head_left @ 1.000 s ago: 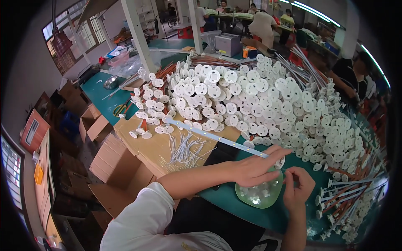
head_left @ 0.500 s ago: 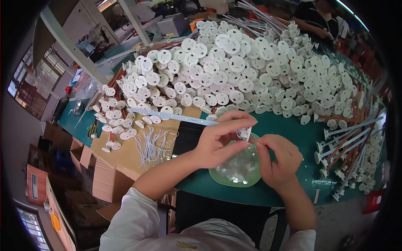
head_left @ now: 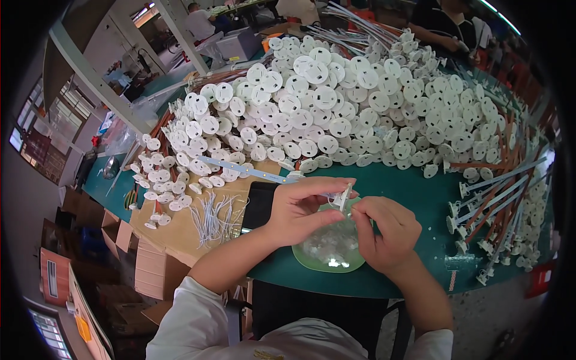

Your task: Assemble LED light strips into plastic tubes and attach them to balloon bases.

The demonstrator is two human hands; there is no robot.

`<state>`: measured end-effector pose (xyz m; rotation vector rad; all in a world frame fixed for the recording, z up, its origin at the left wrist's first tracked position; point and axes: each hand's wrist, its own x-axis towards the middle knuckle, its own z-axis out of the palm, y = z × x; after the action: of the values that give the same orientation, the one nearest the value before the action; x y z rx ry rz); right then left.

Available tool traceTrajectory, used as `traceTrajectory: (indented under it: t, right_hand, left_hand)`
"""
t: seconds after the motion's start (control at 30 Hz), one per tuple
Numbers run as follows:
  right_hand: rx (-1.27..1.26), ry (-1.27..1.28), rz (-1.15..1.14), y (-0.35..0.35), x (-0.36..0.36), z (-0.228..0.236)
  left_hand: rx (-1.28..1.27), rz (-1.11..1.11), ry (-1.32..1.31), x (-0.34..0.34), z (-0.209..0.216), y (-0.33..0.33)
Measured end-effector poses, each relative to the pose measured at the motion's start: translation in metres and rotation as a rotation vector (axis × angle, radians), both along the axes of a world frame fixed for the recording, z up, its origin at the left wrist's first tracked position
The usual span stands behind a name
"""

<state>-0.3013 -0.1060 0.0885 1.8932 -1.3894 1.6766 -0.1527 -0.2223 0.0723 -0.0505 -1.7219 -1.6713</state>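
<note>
"How many hands do you have in there?"

"Two: my left hand and my right hand, with one white piece at my fingertips."

"And bowls?"

"Two on the counter: one green bowl, one metal bowl."

"What else can you count?"

"One light strip beside my left hand, one bunch of white wires, one grey box."

"White discs in the pile?"

"Dozens upon dozens; they overlap, so I can't give an exact number."

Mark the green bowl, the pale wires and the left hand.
Green bowl (head_left: pixel 307 258): head view, near rim.
Pale wires (head_left: pixel 212 221): head view, middle of the heap.
Left hand (head_left: pixel 292 210): head view, middle of the hand.
</note>
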Motion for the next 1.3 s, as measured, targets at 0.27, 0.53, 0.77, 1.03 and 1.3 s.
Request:
traceTrajectory:
  t: [0.27,0.53,0.77,1.03,1.3]
  right_hand:
    - [0.036,-0.048,0.008,0.000,0.005,-0.005]
    - [0.105,-0.315,0.104,0.000,0.006,-0.005]
    - [0.115,-0.159,0.129,-0.004,0.004,-0.003]
    - [-0.031,-0.046,-0.095,-0.010,-0.001,-0.005]
    - [0.180,-0.135,-0.056,-0.006,-0.011,-0.007]
  left_hand:
    - [0.047,-0.023,0.031,-0.001,-0.008,0.003]
    - [-0.014,-0.049,0.045,-0.003,-0.004,-0.006]
    - [-0.029,0.012,-0.036,0.005,-0.003,-0.005]
    - [-0.328,0.172,-0.206,0.008,0.055,-0.019]
    - [-0.587,0.631,-0.511,0.169,0.116,-0.102]
